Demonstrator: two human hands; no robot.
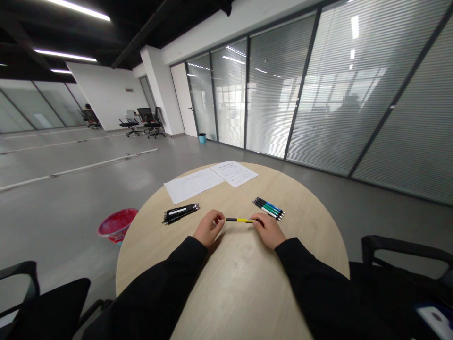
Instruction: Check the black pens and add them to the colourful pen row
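The left hand (208,228) and right hand (269,230) pinch a yellow-and-black pen (239,220) by opposite ends (likely light, stiff, slightly slick); mid-barrel should balance best.

Yellow-and-black pen (238,220); mostly black pens (181,216) left of it; blue, green, white pens (269,208) right; beneath, pale wood-grained tabletop (240,278).

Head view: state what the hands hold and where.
A yellow-and-black pen, gripped by its ends: left hand at one, right hand at the other.
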